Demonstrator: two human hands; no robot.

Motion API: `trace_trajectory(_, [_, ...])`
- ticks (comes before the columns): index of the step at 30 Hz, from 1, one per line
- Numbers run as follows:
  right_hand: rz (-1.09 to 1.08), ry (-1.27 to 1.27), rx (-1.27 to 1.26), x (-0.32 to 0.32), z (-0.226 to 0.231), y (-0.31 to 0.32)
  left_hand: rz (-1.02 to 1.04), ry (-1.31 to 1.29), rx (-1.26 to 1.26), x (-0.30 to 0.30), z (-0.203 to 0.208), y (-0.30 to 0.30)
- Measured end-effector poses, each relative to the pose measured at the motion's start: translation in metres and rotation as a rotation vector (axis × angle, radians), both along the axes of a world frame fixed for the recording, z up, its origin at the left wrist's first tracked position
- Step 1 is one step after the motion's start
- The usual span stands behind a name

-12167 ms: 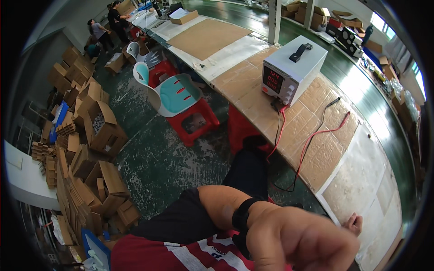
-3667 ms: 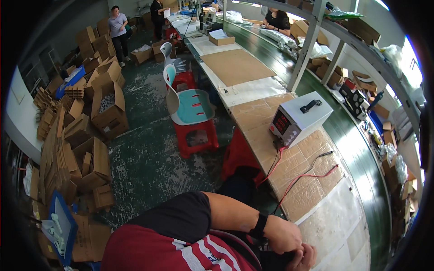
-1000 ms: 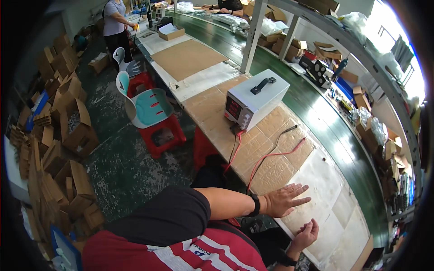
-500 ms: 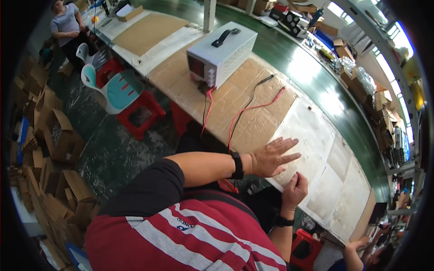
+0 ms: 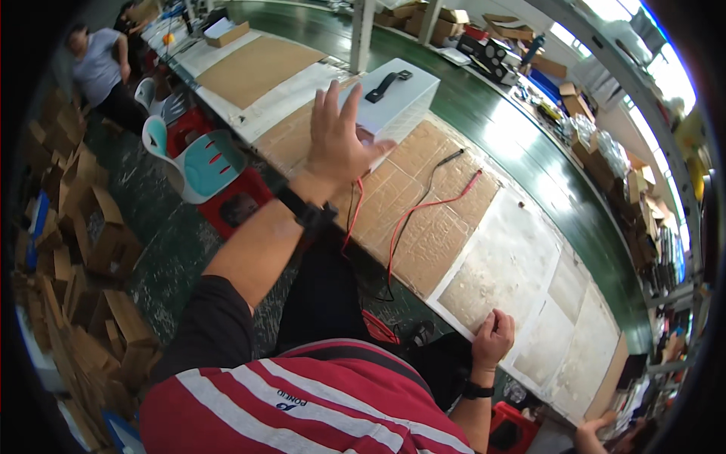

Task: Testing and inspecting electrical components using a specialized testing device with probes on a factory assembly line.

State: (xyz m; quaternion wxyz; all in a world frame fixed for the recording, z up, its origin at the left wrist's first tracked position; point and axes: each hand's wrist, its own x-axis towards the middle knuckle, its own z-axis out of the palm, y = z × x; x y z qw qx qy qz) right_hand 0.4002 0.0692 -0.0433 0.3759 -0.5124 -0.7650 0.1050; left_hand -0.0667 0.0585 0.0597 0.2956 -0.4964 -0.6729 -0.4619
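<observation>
My left hand (image 5: 340,140) is raised with its fingers spread and nothing in them. It hovers in front of a grey bench power supply (image 5: 408,94) with a black carry handle, hiding most of its front panel; whether it touches the panel I cannot tell. A red test lead (image 5: 423,181) and a black test lead (image 5: 429,193) lie on the cardboard, their tips pointing away from me. Near the table's front edge, my right hand (image 5: 493,338) rests with curled fingers, and no object shows in it.
Brown cardboard (image 5: 446,219) covers part of the long table, with a stained white surface (image 5: 503,253) to its right. Chairs with turquoise seats (image 5: 215,163) and red stools stand at left. Cardboard boxes (image 5: 106,227) pile up on the floor. Another person (image 5: 98,68) stands far left.
My left hand has swung from above the white surface, left and away, to the front of the power supply. My right hand has stayed near the table edge, its fingers curled.
</observation>
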Motion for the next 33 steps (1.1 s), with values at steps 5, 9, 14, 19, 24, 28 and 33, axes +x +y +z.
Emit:
trace_trajectory(5, [-0.013,-0.043,0.039,-0.001,0.001,0.001,-0.210,-0.430,-0.663,-0.064,0.064,0.064])
trace_trajectory(9, [-0.014,-0.020,0.010,-0.001,0.006,0.000,-0.173,-0.233,-0.831,-0.069,0.066,0.099])
trace_trajectory(14, [-0.039,0.002,-0.029,-0.001,0.010,0.001,-0.063,-0.035,-0.992,-0.059,0.041,0.116])
trace_trajectory(19, [-0.026,0.039,-0.015,0.003,0.011,0.004,-0.154,0.085,-0.917,-0.073,0.034,0.121])
trace_trajectory(24, [-0.018,0.048,0.065,0.004,0.010,0.005,-0.124,-0.015,-0.903,-0.070,0.033,0.120])
trace_trajectory(28, [-0.023,0.057,0.047,0.004,0.010,0.003,-0.097,-0.016,-0.889,-0.074,0.025,0.119])
trace_trajectory(33, [-0.036,0.045,0.076,0.005,0.007,0.002,-0.080,0.055,-0.810,-0.082,0.016,0.123])
